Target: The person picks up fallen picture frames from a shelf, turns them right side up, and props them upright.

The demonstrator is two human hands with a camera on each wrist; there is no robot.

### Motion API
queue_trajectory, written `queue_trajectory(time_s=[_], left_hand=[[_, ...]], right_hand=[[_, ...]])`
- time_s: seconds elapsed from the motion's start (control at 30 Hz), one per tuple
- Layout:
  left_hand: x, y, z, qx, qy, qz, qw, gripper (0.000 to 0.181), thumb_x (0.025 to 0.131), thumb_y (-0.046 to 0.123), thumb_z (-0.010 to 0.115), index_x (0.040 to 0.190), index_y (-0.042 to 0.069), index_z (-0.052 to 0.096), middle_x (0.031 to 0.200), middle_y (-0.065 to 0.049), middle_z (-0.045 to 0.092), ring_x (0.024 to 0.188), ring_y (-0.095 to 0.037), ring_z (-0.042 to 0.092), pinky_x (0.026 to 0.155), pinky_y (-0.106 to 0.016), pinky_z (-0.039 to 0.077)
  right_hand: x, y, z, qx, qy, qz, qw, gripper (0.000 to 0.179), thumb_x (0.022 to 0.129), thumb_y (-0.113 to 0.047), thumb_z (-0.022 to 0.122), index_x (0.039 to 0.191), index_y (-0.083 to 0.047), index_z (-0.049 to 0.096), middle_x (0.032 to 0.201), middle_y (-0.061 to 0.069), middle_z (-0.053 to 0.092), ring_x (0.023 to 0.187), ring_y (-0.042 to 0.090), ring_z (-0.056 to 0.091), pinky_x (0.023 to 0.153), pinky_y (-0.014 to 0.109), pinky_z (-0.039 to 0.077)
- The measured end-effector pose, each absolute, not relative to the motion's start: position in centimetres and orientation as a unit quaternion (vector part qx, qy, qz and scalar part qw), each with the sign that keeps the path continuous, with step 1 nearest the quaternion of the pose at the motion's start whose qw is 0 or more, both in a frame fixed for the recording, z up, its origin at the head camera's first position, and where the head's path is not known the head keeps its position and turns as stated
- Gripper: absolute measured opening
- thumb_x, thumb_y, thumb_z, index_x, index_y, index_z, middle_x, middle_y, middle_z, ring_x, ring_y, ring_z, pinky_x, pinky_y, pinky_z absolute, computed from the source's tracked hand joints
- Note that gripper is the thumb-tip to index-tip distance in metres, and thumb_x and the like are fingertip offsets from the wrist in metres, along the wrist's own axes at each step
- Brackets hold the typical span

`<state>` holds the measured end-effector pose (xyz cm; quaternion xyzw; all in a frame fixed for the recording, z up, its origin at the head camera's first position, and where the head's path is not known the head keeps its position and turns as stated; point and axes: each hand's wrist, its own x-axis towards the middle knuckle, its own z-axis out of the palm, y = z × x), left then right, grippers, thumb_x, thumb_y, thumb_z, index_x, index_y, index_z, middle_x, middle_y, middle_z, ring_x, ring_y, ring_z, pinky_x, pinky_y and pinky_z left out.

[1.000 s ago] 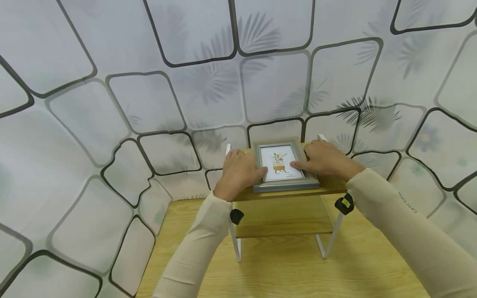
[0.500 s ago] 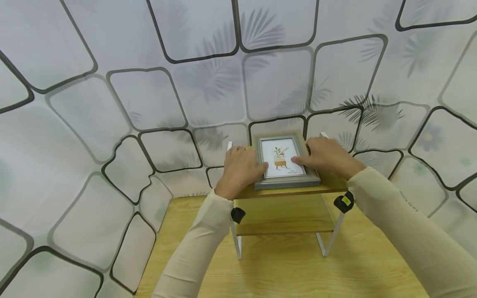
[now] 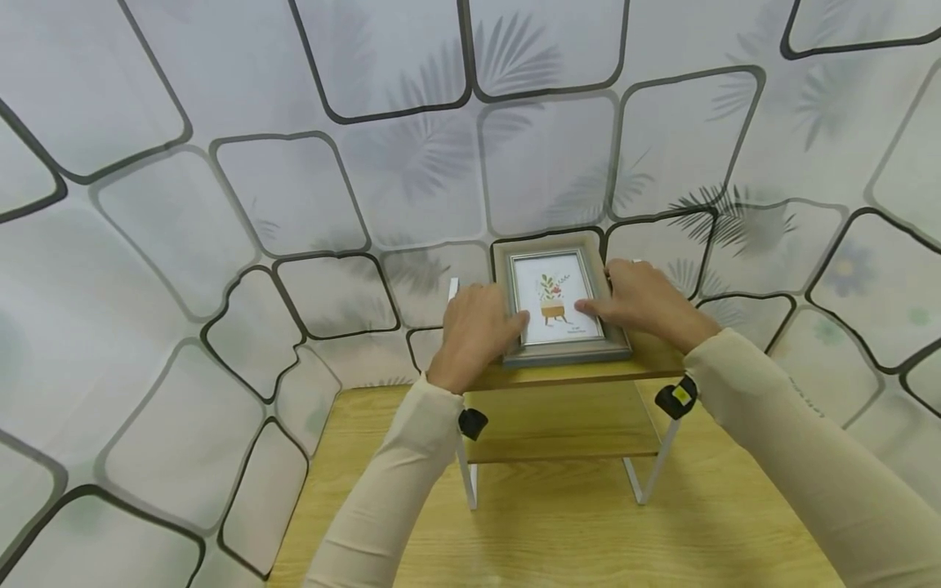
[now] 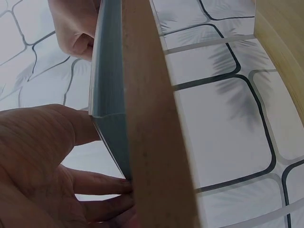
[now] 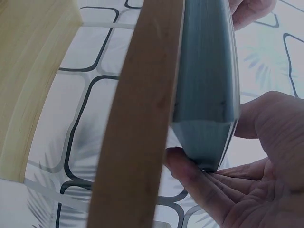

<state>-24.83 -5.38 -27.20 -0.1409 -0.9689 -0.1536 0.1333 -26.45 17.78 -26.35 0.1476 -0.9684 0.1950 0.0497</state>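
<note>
A person's two hands grip a silver-grey picture frame (image 3: 569, 354) at the small two-tier table, one hand on each side. The frame is above the wooden surface (image 3: 654, 357), its front facing up toward the wearer; whether its whole back touches the wood cannot be told. Under its glazing is a printed picture (image 3: 553, 306) of leaves and a red flower in an orange planter on legs.

The left hand (image 3: 474, 331) holds the left side, thumb reaching over the front border, other fingers bent along the outer edge. In the left wrist view those fingers meet the frame's side beside the brown table edge, where their tips pass out of sight.

The right hand (image 3: 643, 302) pinches the opposite side in a matching grip, thumb across the front. The right wrist view shows one fingertip behind the frame, between it and the table edge.

Cream sleeves (image 3: 382, 482) cover both arms, with black wrist devices (image 3: 473, 423) at the cuffs. Below the surface are a lower shelf (image 3: 562, 449) and white legs (image 3: 469, 482) on a wood-grain floor (image 3: 588, 539). Pale wall covering (image 3: 419, 192), patterned with rounded rectangles and grey leaves, stands behind.
</note>
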Motion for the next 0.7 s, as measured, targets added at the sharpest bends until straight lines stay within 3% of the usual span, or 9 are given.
queue_trajectory(time_s=[0.1, 0.23, 0.53, 0.7], left_hand=[[-24.7, -5.3, -27.2, -0.132, -0.966, -0.186, 0.123, 0.058, 0.095, 0.033, 0.071, 0.051, 0.015, 0.038, 0.049, 0.006, 0.027, 0.045, -0.008, 0.025, 0.04, -0.022, 0.02], [-24.7, -5.3, -27.1, -0.118, -0.964, -0.208, 0.114, 0.056, 0.095, 0.035, 0.071, 0.054, 0.015, 0.038, 0.053, 0.005, 0.028, 0.045, -0.009, 0.027, 0.038, -0.022, 0.022], [-24.5, -5.2, -26.7, -0.101, -0.96, -0.238, 0.11, 0.041, 0.092, 0.036, 0.075, 0.074, 0.01, 0.049, 0.076, -0.005, 0.047, 0.059, -0.016, 0.044, 0.047, -0.027, 0.036], [-24.4, -5.4, -26.6, -0.098, -0.958, -0.247, 0.107, 0.033, 0.094, 0.035, 0.073, 0.101, 0.004, 0.063, 0.102, -0.01, 0.059, 0.084, -0.026, 0.059, 0.065, -0.038, 0.051]], right_hand=[[-26.4, 17.8, -26.1, 0.15, -0.967, 0.201, 0.042, 0.066, 0.095, -0.04, 0.071, 0.122, 0.018, 0.053, 0.105, 0.034, 0.064, 0.088, 0.043, 0.064, 0.074, 0.052, 0.054], [-26.3, 18.1, -25.8, 0.157, -0.963, 0.214, 0.034, 0.071, 0.096, -0.036, 0.071, 0.13, 0.021, 0.047, 0.121, 0.04, 0.058, 0.108, 0.053, 0.06, 0.089, 0.061, 0.05], [-26.2, 18.7, -25.3, 0.168, -0.949, 0.268, 0.026, 0.061, 0.099, -0.026, 0.068, 0.137, 0.016, 0.045, 0.132, 0.039, 0.053, 0.117, 0.055, 0.055, 0.095, 0.063, 0.047], [-26.0, 18.7, -25.2, 0.169, -0.943, 0.286, 0.032, 0.062, 0.099, -0.021, 0.068, 0.14, 0.017, 0.041, 0.133, 0.039, 0.052, 0.116, 0.055, 0.056, 0.095, 0.062, 0.048]])
